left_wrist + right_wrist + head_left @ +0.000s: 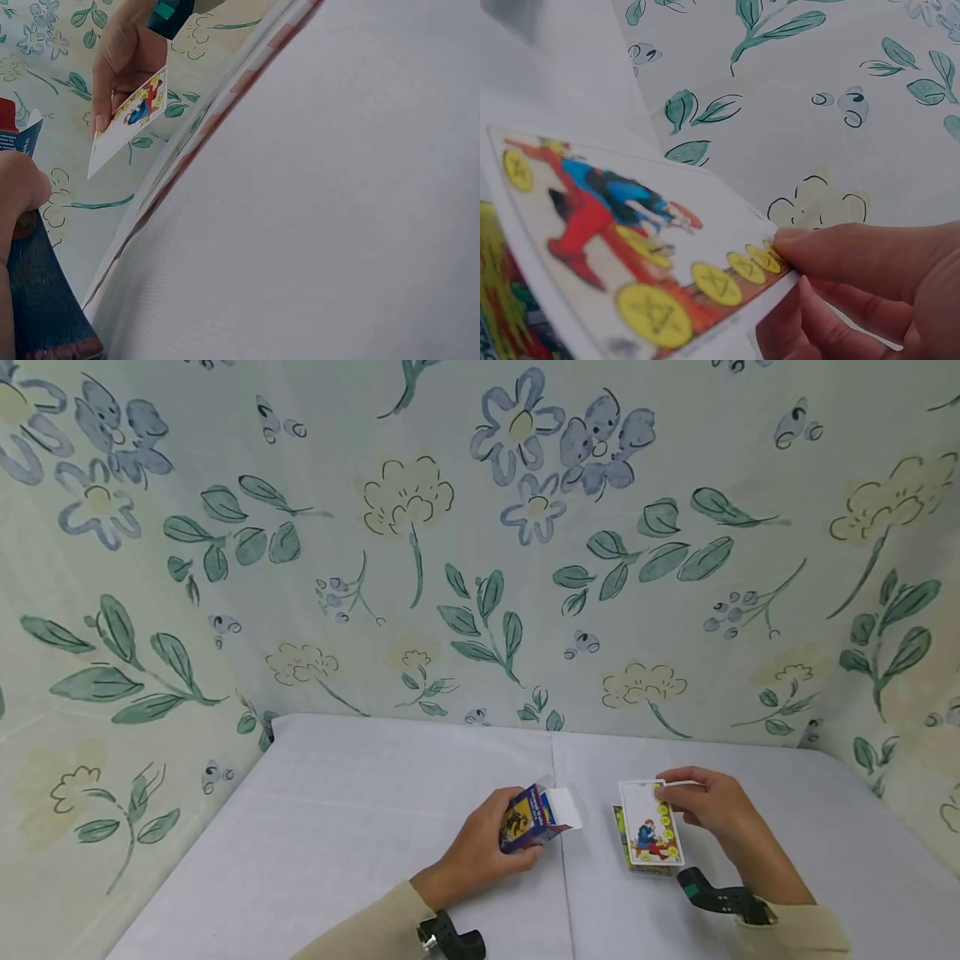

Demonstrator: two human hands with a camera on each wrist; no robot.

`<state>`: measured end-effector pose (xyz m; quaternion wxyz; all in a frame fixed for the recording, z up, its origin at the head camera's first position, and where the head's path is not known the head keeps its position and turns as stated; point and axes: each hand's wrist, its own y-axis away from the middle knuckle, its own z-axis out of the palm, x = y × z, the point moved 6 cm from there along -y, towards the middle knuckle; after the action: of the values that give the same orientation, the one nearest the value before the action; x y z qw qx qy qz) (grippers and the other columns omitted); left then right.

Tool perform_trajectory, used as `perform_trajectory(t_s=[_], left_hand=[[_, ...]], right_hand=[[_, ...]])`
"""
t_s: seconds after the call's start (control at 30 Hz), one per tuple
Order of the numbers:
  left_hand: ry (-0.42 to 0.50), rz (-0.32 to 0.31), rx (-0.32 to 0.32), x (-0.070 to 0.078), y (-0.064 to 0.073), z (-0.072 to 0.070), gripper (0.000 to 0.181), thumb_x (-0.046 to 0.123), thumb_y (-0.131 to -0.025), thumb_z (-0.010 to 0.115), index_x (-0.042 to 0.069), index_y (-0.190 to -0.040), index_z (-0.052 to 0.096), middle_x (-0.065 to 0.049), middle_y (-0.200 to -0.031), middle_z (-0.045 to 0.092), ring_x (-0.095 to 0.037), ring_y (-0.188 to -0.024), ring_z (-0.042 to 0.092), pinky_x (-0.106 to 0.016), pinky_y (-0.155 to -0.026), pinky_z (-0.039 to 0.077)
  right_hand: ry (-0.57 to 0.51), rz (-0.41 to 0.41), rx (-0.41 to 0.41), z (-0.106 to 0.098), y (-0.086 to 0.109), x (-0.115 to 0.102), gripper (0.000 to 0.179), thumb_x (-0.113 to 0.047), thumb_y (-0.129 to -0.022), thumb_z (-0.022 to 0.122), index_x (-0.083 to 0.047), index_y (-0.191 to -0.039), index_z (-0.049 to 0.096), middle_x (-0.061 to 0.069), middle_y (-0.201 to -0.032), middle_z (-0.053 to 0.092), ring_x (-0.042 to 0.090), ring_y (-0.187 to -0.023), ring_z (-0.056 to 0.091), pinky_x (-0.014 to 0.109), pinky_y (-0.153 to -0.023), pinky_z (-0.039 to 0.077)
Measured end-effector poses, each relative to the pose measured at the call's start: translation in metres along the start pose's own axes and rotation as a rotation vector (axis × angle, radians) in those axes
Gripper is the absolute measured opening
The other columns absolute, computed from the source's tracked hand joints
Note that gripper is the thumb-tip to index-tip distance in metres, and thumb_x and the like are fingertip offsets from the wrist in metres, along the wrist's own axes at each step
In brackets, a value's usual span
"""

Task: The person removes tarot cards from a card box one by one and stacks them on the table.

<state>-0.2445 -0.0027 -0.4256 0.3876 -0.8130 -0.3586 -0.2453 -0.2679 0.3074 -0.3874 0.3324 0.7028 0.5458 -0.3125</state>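
Observation:
My left hand [483, 839] grips a dark blue card box [525, 821] with a yellow picture on its face. The box's white flap [567, 810] stands open, toward the right. In the left wrist view, the thumb lies across the blue box [45, 292]. My right hand [716, 806] pinches a tarot card [647, 814] by its edge, between thumb and fingers. Yellow pentacle coins and a seated figure in blue and red show on the tarot card [660, 311]. Under it, a colourful card or stack [619, 831] shows only at its edges; how many cards are there I cannot tell.
A white cloth [337, 860] covers the table, with a seam [562, 877] running between the hands. Floral fabric [480, 568] hangs behind the table and at both sides. Black wrist devices [720, 897] sit at the sleeves.

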Motion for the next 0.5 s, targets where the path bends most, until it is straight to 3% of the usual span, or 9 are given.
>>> perform_trajectory(t_s=[0.5], left_hand=[[-0.002, -0.009, -0.008, 0.001, 0.000, -0.001, 0.068, 0.037, -0.084, 0.073, 0.015, -0.139, 0.038, 0.002, -0.126, 0.052, -0.007, -0.106, 0.051, -0.026, -0.091, 0.047]], right_hand=[[-0.041, 0.048, -0.008, 0.010, -0.009, 0.018, 0.044, -0.029, -0.088, 0.069, -0.001, -0.121, 0.060, 0.019, -0.113, 0.062, 0.026, -0.089, 0.056, 0.028, -0.068, 0.049]])
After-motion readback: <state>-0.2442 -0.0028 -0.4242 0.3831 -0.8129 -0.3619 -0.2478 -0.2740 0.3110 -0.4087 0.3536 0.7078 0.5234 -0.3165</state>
